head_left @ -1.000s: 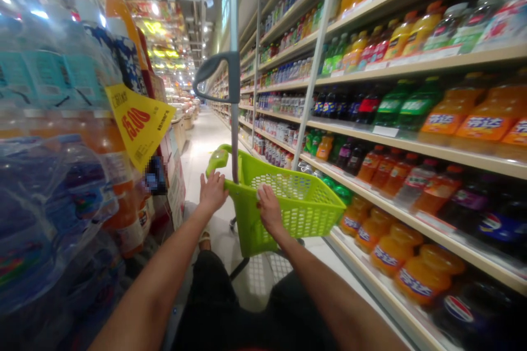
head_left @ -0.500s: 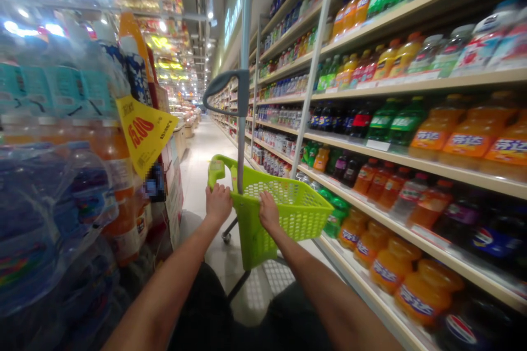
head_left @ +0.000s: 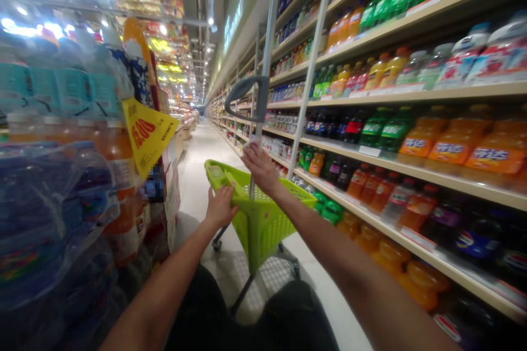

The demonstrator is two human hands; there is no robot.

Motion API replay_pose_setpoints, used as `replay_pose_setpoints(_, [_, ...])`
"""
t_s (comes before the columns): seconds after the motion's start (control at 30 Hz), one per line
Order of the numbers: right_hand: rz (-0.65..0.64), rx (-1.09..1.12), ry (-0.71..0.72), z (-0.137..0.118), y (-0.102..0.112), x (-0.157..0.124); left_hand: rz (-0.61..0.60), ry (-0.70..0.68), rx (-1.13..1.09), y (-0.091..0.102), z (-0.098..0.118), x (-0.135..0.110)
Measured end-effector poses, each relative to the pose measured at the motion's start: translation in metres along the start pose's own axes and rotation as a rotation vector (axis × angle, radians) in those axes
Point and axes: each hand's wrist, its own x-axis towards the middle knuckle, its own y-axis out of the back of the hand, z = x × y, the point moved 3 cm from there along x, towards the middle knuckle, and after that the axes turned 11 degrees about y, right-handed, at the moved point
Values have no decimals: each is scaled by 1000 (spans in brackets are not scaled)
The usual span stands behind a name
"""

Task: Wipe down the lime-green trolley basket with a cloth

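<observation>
A lime-green shopping basket cart [head_left: 269, 225] stands in front of my knees, with a grey upright pole [head_left: 269, 27] rising from its near end. On the pole sits a dark grey loop handle [head_left: 263, 101]. My left hand [head_left: 222, 205] is closed over the basket's left rim, beside the pole. Below the loop handle, my right hand [head_left: 263, 170] is closed against the pole. A small pale patch shows at its fingertips, too blurred to name. The cart's legs and casters [head_left: 217, 244] rest on the floor.
Drink shelves [head_left: 411, 93] with rows of bottles run along the right. Stacked bottle packs [head_left: 53, 203] stand close on the left, with a yellow price sign [head_left: 150, 134] sticking out. A tiled aisle [head_left: 200, 148] stretches ahead between them.
My right hand has left the basket rim and moved up to the pole. The basket has turned, and the pole and loop handle now stand further right. My left hand stays at the rim.
</observation>
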Motion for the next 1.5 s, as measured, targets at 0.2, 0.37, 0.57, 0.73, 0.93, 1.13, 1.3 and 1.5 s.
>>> replay_pose_setpoints(0.2, [-20, 230, -94, -56, -29, -93, 10, 36, -2, -2, 4, 3])
replay_pose_setpoints(0.37, [44, 329, -323, -67, -35, -109, -4, 73, 18, -2, 11, 6])
replay_pose_setpoints(0.57, [97, 351, -579, -65, -26, -106, 19, 108, 49, -8, 35, 3])
replay_pose_setpoints(0.73, [110, 405, -720, -57, -13, -97, 15, 129, 21, -14, 62, -1])
replay_pose_setpoints(0.93, [49, 446, -796, -37, -5, -109, -61, 82, -8, -4, 50, 5])
replay_pose_setpoints(1.13, [39, 363, -810, -47, -8, -98, -113, 115, 86, -2, 33, 12])
replay_pose_setpoints(1.3, [38, 341, -659, -60, -8, -79, -82, 152, 128, -4, 45, 4])
replay_pose_setpoints(1.5, [-8, 256, -769, -39, -6, -107, -119, 93, 120, -1, 33, 5])
